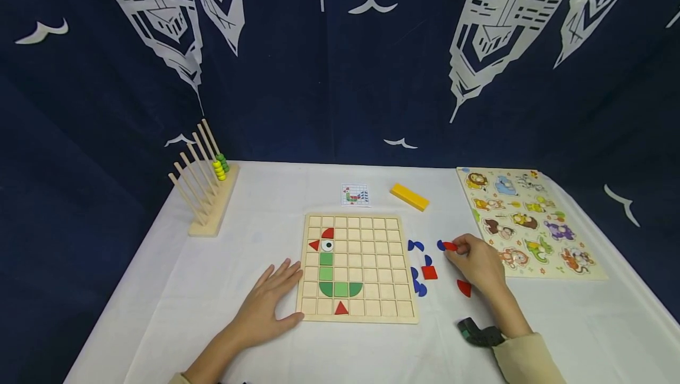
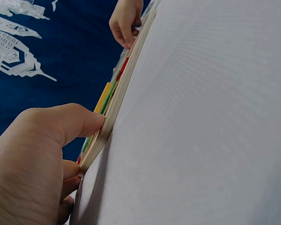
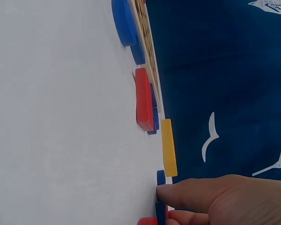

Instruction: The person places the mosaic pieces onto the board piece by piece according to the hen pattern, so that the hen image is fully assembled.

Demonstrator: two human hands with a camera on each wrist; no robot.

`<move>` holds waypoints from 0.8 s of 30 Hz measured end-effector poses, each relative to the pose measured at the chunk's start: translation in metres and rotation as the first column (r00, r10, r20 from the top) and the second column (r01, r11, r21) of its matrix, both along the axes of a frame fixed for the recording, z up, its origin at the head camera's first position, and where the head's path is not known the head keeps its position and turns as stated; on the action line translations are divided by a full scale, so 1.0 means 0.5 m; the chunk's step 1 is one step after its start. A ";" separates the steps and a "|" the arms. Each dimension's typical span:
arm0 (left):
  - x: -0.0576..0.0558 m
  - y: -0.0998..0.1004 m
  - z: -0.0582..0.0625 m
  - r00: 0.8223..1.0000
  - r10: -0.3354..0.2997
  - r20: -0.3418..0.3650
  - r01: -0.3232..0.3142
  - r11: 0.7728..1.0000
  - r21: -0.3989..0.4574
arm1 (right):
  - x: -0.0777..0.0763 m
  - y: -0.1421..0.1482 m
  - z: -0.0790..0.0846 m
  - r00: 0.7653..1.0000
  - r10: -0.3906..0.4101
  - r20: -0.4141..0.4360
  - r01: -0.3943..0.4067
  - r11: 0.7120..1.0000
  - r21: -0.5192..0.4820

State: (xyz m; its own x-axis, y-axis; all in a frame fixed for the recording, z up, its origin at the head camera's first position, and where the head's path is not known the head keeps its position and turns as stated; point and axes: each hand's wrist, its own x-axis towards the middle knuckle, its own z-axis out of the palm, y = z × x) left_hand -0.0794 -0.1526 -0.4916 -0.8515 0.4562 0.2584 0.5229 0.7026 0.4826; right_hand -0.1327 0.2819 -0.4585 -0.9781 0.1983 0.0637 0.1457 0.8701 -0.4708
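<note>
My left hand [image 1: 268,307] lies spread at the left side of the wooden grid board [image 1: 379,310], its thumb [image 2: 91,123] touching the board's edge. On the board are a red quarter piece [image 1: 328,233], a white eye piece [image 1: 327,245], red triangles [image 1: 341,308] and several green pieces [image 1: 326,273]. To the right of the board my right hand [image 1: 478,263] pinches a curved red piece [image 1: 450,246] at its fingertips. A blue piece [image 1: 440,245] is right beside it. The fingers partly hide the pieces; in the right wrist view a blue piece [image 3: 160,213] shows below the thumb.
Several blue pieces [image 1: 415,273] and a red square [image 1: 430,272] lie along the board's right side. A red quarter piece [image 1: 464,288] is near the right wrist. Behind are a pattern card [image 1: 355,194], yellow block [image 1: 409,197], bead stand [image 1: 212,219] and animal puzzle [image 1: 531,225].
</note>
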 end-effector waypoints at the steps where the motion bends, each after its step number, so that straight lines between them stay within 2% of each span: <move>1: 0.001 -0.001 0.000 1.000 0.000 0.000 0.000 1.000 0.001 | -0.003 -0.001 0.001 1.000 0.003 -0.002 -0.003 1.000 0.005; 10: 0.001 -0.003 0.001 1.000 -0.005 -0.002 0.005 1.000 -0.004 | -0.015 -0.007 0.016 0.999 0.008 0.051 -0.010 0.999 0.033; 15: -0.001 -0.003 -0.001 1.000 -0.005 0.015 0.006 1.000 -0.012 | -0.012 -0.009 0.023 1.000 0.014 0.006 -0.014 0.999 0.032; 19: -0.002 -0.004 -0.002 1.000 -0.004 0.014 0.004 1.000 -0.014 | -0.010 -0.026 0.033 0.994 0.086 -0.068 -0.085 0.996 0.028; 24: -0.001 -0.003 -0.002 1.000 -0.006 0.005 0.006 1.000 -0.008 | -0.009 -0.077 0.047 0.969 0.221 -0.108 -0.220 0.975 0.026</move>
State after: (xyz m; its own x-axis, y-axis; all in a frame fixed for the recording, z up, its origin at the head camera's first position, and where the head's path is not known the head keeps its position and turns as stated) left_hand -0.0799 -0.1544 -0.4926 -0.8501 0.4635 0.2502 0.5246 0.7033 0.4797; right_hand -0.1373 0.2433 -0.4352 -0.9844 -0.0233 0.1741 -0.1024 0.8815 -0.4609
